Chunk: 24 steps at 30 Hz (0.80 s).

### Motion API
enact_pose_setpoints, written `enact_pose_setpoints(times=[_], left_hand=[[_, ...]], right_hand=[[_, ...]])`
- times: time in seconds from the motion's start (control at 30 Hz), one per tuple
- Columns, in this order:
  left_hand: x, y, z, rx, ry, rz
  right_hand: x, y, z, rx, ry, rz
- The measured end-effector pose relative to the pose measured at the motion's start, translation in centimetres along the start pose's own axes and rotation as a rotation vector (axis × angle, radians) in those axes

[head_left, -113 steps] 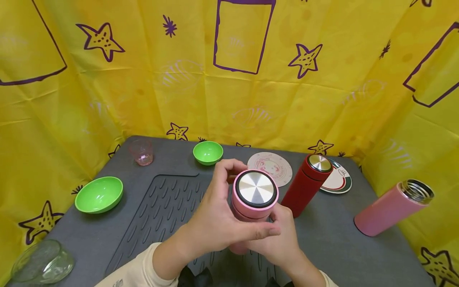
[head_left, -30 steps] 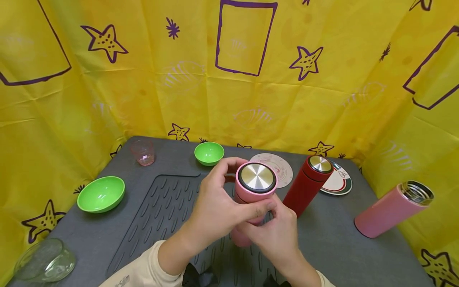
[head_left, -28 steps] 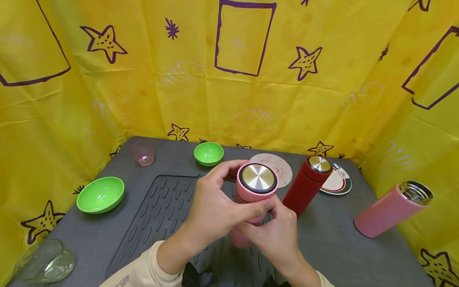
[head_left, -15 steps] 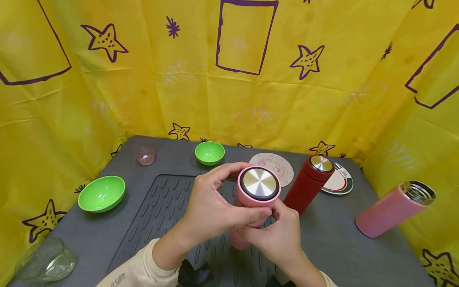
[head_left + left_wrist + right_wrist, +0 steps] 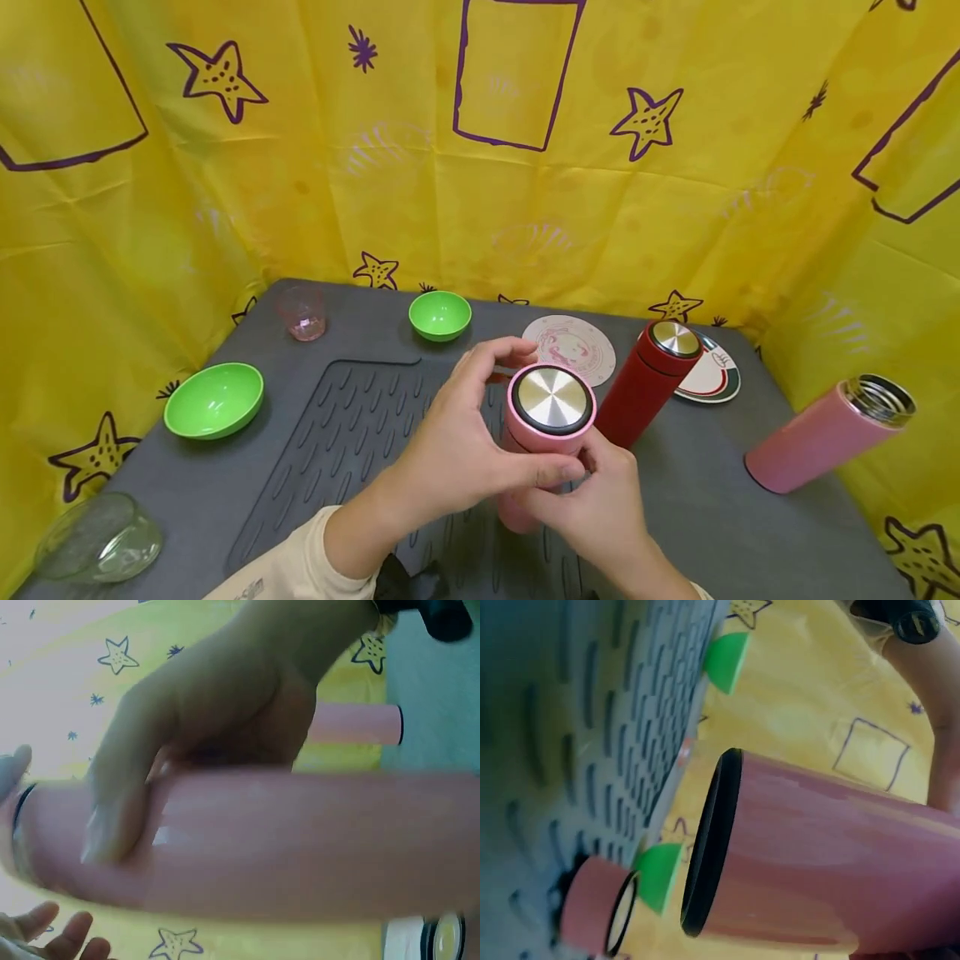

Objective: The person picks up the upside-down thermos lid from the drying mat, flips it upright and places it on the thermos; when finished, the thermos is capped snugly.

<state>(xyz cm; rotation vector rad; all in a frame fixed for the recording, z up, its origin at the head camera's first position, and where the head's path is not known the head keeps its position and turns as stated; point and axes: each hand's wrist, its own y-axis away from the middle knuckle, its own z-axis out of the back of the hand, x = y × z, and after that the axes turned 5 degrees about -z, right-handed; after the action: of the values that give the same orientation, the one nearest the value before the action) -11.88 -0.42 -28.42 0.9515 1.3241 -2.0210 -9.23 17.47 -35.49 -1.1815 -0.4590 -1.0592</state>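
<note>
a: what does the flask look like?
b: the pink flask [image 5: 542,442] is a matte cylinder, its lid [image 5: 552,399] on, with a brushed steel disc inside a black ring

a: how is it posed?
b: upright, tipped a little toward the camera, held above the ribbed grey mat [image 5: 352,442]

a: who has it?
b: the left hand [image 5: 457,450] wraps the lid end, and the right hand [image 5: 592,508] grips the body lower down
</note>
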Motion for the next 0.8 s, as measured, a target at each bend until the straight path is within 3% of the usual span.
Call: enact_pose_setpoints(times=[0.13,0.23,0.33,0.43,0.53,0.63,0.7,0.8], left_hand=[[0.7,0.4,1.3,0.066,-0.07,-0.029],[1.7,1.0,2.6,0.074,-0.097,0.009],[2.9,1.7,3.6,0.077,-0.131,0.075],[4.0,2.6,4.5,0.058,-0.166,0.1],[4.7,3.2,5.0,0.025,-0.174,0.074],[5.1,3.4,5.3,0.004,-0.166,0.045],[5.2,3.4,5.4,0.006,-0.164,0.035],[5.3,3.5,5.4,0.024,-0.17,0.034]], right_hand=[[-0.7,0.9,2.5,-0.046,0.045,-0.041],[-1.3,1.4,5.2,-0.111,0.09,-0.089],[-1.9,1.6,8.5,-0.223,0.139,-0.116],[-2.8,1.3,11.6,-0.36,0.183,-0.147],[-3.9,0.6,14.0,-0.493,0.206,-0.24],[-5.3,-0.3,15.5,-0.594,0.182,-0.403],[-6.5,-1.0,15.9,-0.624,0.129,-0.491],[-8.5,-2.0,15.8,-0.577,0.099,-0.542]])
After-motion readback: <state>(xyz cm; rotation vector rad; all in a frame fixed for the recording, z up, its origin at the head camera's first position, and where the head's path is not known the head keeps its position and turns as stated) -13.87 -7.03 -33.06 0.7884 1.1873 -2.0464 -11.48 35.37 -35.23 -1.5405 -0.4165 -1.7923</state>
